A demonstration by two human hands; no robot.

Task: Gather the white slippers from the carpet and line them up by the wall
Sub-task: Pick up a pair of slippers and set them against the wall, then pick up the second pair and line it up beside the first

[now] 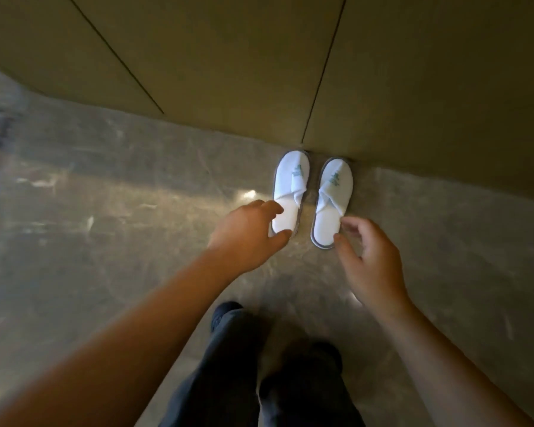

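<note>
Two white slippers with grey soles and a small green logo lie side by side on the shiny stone floor, toes against the wall. The left slipper (290, 189) has my left hand (247, 235) over its heel, fingers spread and curled, thumb by the heel edge. The right slipper (332, 201) lies parallel to it. My right hand (370, 257) hovers just beside its heel, fingers apart and holding nothing. Whether my left fingers touch the slipper is unclear.
A beige panelled wall (228, 87) with dark seams runs across the top. The polished stone floor (121, 211) stretches left and right. My dark trousers and shoes (228, 315) are below my hands.
</note>
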